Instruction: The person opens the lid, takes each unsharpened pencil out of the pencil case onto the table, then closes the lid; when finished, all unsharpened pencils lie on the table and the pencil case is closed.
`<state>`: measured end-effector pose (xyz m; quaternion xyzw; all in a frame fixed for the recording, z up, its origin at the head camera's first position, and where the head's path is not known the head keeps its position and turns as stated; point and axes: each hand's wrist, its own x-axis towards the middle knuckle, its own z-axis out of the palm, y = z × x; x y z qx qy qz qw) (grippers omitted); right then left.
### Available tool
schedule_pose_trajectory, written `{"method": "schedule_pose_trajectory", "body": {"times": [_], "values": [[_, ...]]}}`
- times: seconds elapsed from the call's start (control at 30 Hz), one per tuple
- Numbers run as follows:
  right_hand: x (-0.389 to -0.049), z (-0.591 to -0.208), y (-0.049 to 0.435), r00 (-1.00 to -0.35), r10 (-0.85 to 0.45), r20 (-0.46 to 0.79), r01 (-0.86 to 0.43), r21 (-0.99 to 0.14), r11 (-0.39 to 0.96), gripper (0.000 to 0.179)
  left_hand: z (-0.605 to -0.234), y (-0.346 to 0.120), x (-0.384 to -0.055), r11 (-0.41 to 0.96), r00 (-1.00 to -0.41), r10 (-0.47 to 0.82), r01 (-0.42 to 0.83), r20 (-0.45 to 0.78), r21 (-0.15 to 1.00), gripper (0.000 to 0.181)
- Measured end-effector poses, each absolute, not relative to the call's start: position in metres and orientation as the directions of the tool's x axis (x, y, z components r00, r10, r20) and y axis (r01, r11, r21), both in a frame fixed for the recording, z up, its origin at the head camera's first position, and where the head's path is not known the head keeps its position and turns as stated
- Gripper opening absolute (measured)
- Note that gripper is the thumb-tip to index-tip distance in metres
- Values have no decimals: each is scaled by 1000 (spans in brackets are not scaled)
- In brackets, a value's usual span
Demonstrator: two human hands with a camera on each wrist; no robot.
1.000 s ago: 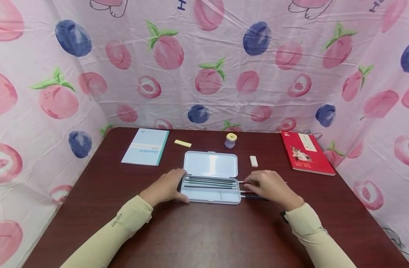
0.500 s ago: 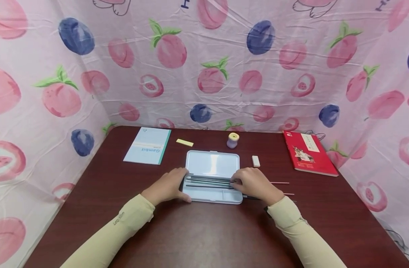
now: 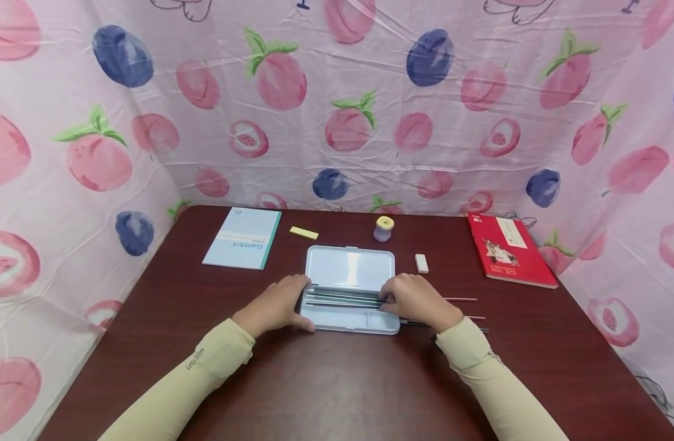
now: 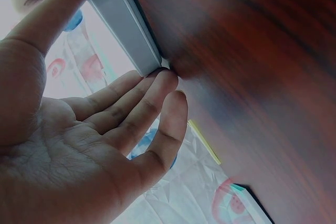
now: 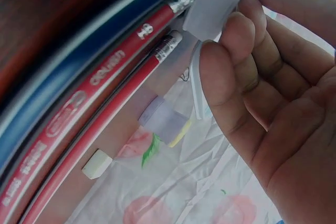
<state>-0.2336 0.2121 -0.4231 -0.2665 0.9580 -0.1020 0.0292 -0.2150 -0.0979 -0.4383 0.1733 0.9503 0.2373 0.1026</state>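
A pale pencil case (image 3: 331,319) lies open on the table, its lid (image 3: 331,267) folded back. Several dark pencils (image 3: 342,298) lie lengthwise in its rear compartment. My left hand (image 3: 275,304) holds the case's left end, thumb at the front corner and fingers at the back; the left wrist view shows fingertips against the case's end (image 4: 126,30). At the right end, my right hand (image 3: 416,299) reaches over the wall with curled fingers and pinches at the pencil ends; the fingertips are partly hidden. Red pencils (image 5: 100,90) and a dark blue one (image 5: 79,61) lie beneath it.
Behind the case are a yellow strip (image 3: 304,233), a purple pencil sharpener-like cylinder with a yellow top (image 3: 383,229) and a white eraser (image 3: 421,263). A blue notebook (image 3: 242,239) lies at the left, a red book (image 3: 510,250) at the right.
My right hand has moved left from the pencils on the table to the right end of the case, then stayed there. The left hand keeps its hold on the case.
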Motion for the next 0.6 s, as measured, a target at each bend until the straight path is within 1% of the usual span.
{"method": "schedule_pose_trajectory", "body": {"times": [0.27,0.6], "values": [[-240,-419,211,-864,-495,-92,-453,-290,843,15,-437,-98,-215,822,-916,387,292,-103,489,92],[-246,-418,209,-870,-471,-148,-412,-308,858,10,-437,-99,-215,821,-917,383,281,-115,498,95]]}}
